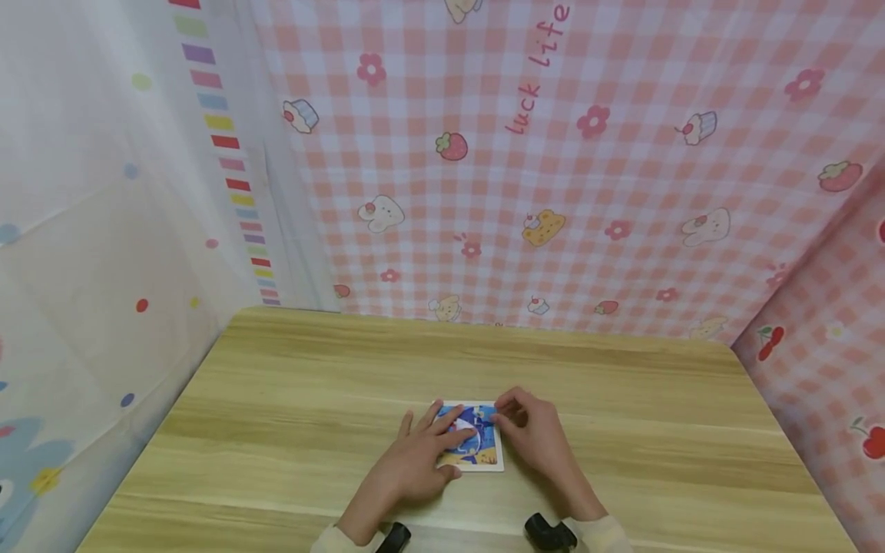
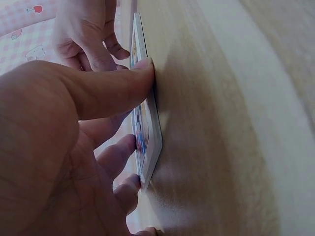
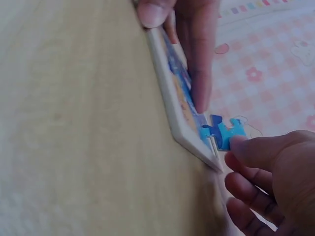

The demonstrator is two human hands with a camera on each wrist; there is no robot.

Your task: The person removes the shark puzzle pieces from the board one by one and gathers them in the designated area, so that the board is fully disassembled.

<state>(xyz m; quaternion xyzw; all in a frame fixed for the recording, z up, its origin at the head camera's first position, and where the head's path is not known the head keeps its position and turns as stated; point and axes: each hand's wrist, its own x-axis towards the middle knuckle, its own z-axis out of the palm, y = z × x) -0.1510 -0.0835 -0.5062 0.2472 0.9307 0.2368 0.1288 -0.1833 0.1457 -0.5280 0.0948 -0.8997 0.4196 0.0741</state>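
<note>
"What is your right hand doing?"

"My right hand [image 1: 538, 432] pinches a blue jigsaw piece [image 3: 229, 134] between thumb and finger, at the far right corner of the white-bordered puzzle board [image 1: 500, 461]. I can't tell whether the piece touches the board."

"And your left?"

"My left hand [image 1: 417, 458] isn't clamped on anything: its fingers are spread apart and fairly straight across the left part of the picture, with the thumb at the near edge."

"Where's the board?"

"Flat on the wood-grain table [image 1: 276, 418], in front of a pink checked cloth [image 1: 484, 192]."
</note>
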